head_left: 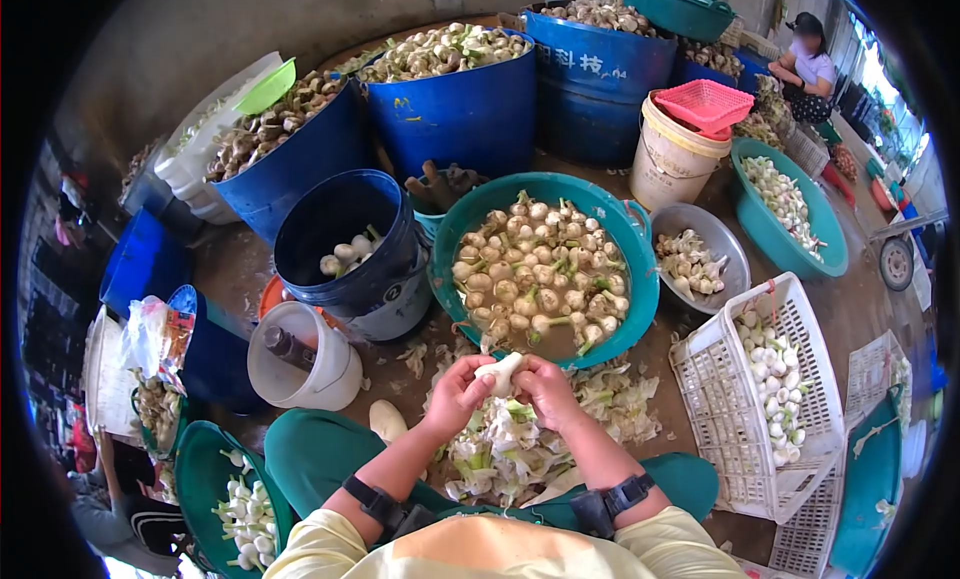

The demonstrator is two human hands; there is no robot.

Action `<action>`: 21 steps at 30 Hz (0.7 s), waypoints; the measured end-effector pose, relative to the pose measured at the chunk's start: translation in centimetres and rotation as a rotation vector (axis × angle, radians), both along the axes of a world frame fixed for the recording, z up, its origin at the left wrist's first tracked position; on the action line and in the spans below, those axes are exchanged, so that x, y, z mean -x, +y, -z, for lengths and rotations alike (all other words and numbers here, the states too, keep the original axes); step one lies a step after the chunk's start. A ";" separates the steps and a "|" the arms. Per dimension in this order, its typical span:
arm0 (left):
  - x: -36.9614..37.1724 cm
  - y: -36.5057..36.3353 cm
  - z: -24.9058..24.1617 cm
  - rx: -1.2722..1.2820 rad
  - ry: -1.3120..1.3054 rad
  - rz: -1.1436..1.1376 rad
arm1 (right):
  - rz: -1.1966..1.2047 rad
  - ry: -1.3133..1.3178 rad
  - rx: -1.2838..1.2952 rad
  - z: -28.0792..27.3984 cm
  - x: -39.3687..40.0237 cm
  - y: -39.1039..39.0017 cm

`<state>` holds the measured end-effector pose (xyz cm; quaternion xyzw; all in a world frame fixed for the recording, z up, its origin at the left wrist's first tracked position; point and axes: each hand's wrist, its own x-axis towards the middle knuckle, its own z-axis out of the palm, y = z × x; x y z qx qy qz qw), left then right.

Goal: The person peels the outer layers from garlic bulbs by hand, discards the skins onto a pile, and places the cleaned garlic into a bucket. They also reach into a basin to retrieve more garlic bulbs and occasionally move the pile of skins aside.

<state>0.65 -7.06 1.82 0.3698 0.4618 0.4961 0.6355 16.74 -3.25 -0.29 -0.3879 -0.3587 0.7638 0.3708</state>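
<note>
A white garlic bulb (502,371) with its stem is held between my two hands, above a heap of peeled garlic skins (510,444). My left hand (459,391) grips the bulb from the left, fingers curled. On the other side, my right hand (545,389) pinches it too. Just beyond them stands a wide green basin (445,309) of brownish water, full of unpeeled garlic bulbs (540,264). Peeled white bulbs (775,379) lie in a white plastic crate (705,409) to my right.
Large blue tubs (450,119) heaped with garlic line the back. To the left are a dark bucket (350,269) and a white bucket (330,379). A metal bowl (735,269) holds garlic pieces. A person (808,69) sits far right; another person (110,509) is at lower left.
</note>
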 end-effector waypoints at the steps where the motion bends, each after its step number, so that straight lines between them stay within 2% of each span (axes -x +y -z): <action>1: 0.0 -0.1 -0.3 -0.083 0.233 0.017 | 0.002 0.004 0.000 -0.3 0.0 -0.1; 3: -0.3 -0.6 -0.6 -0.242 0.695 0.055 | -0.004 0.062 0.088 -0.7 -0.2 -0.3; 4: -0.4 -0.6 -0.7 -0.238 0.696 0.058 | -0.002 0.063 0.093 -0.6 -0.2 -0.2; 7: -0.4 -0.4 -0.3 -0.598 0.830 0.064 | 0.057 0.066 0.101 0.5 -0.1 -0.1; 8: -0.6 -0.4 0.1 -0.597 0.830 0.071 | 0.061 0.068 0.104 0.7 -0.2 -0.2; 10: -1.2 -0.3 0.8 -0.073 0.095 0.011 | 0.006 0.043 0.041 1.2 -0.6 -0.3; 12: -0.8 0.0 1.0 -0.002 0.130 0.043 | 0.005 0.070 0.004 1.9 -0.6 -0.2; 14: -0.9 0.2 1.3 -0.062 0.108 -0.028 | 0.003 0.094 -0.031 2.3 -0.5 -0.2; 15: -0.9 0.4 1.7 -0.094 0.222 0.005 | 0.007 0.093 -0.008 1.9 -0.3 -0.3; 16: -0.9 0.3 1.9 -0.089 0.220 0.004 | 0.009 0.092 0.016 1.8 -0.2 -0.4; 18: -0.9 0.3 1.9 0.118 0.027 0.028 | 0.017 0.125 -0.008 2.3 -0.2 -0.3; 19: -0.4 0.8 2.7 0.269 -0.081 0.054 | -0.012 -0.079 -0.211 2.0 -0.4 -0.2; 20: -0.3 0.9 3.0 0.271 -0.081 0.053 | -0.041 -0.284 -0.412 1.6 -0.6 -0.1; 21: -0.4 0.9 2.9 0.334 -0.146 0.020 | -0.047 -0.690 -0.799 1.1 -0.9 0.2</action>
